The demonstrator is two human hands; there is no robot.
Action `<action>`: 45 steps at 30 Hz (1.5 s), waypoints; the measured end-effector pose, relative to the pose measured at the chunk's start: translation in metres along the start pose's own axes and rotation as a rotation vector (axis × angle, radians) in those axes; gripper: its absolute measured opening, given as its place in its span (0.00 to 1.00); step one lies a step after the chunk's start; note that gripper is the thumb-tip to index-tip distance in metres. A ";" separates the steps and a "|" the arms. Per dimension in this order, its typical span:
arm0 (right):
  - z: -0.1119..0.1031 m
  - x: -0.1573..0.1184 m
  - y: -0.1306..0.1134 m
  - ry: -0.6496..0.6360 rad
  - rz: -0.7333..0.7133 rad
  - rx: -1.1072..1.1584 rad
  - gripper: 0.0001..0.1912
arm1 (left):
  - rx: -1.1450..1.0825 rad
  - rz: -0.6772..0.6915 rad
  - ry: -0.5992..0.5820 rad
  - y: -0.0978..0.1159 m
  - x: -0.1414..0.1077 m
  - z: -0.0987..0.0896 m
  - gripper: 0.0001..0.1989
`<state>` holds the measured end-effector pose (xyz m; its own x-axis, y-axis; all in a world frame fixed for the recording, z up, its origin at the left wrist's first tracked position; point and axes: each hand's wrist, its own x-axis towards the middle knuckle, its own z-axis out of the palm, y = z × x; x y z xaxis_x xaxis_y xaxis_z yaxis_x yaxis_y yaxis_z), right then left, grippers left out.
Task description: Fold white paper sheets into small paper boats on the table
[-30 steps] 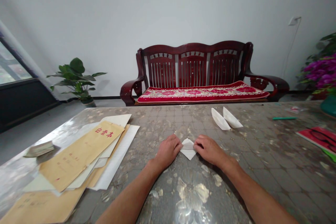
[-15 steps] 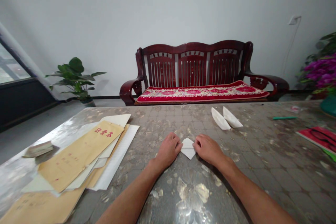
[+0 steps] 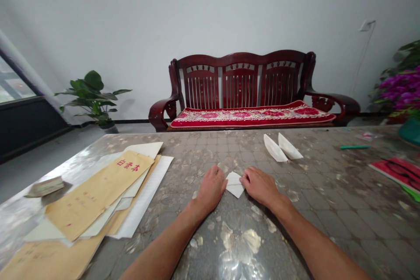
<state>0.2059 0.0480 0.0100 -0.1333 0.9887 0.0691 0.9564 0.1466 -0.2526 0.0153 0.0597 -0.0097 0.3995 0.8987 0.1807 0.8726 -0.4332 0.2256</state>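
the left hand [image 3: 211,189] is resting palm-down on the table, its fingers loosely curled and its side just touching a folded white paper [image 3: 235,184] without gripping it. the right hand [image 3: 260,187] is lying palm-down too, fingers slightly bent, with its fingertips [image 3: 243,179] touching the paper's right side and not clamping it. the paper is sitting flat between both hands on a marble-patterned glass tabletop [image 3: 331,210], one corner pointing toward the person. ahead and to the right, two white paper boats [image 3: 274,148] are lying just beside each other. further right, a green pen [image 3: 355,147] is lying near the far edge, and a red booklet [image 3: 400,173] is sitting at the right edge. to the left, kraft envelopes [image 3: 98,192] with red characters are lying piled over white sheets [image 3: 144,197], a small folded bundle [image 3: 45,186] beside them. beyond the table, a dark red wooden bench [image 3: 241,83] with a red floral cushion [image 3: 252,118] is standing against the wall, between a green potted plant [image 3: 93,92] and purple flowers [image 3: 402,89].
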 end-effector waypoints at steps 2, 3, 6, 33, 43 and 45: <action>0.000 0.000 0.000 0.004 0.011 0.001 0.09 | -0.005 -0.023 -0.001 0.002 -0.001 -0.003 0.05; 0.000 0.000 0.000 0.008 0.017 0.005 0.09 | -0.014 -0.036 -0.002 0.003 -0.001 -0.004 0.04; 0.000 0.000 0.001 0.023 0.030 0.015 0.08 | -0.058 -0.059 0.002 0.004 -0.003 -0.006 0.06; 0.013 0.003 0.002 0.143 0.013 -0.112 0.09 | 0.108 0.068 -0.021 -0.006 -0.007 0.008 0.27; 0.020 0.007 0.006 0.136 -0.003 -0.087 0.08 | -0.084 0.428 -0.213 -0.013 0.032 -0.017 0.24; 0.021 0.006 0.008 0.157 0.006 -0.067 0.08 | -0.135 0.496 -0.277 -0.012 0.045 -0.023 0.23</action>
<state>0.2076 0.0562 -0.0120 -0.0902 0.9716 0.2186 0.9729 0.1329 -0.1891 0.0165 0.1038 0.0175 0.8257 0.5624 0.0426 0.5262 -0.7953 0.3011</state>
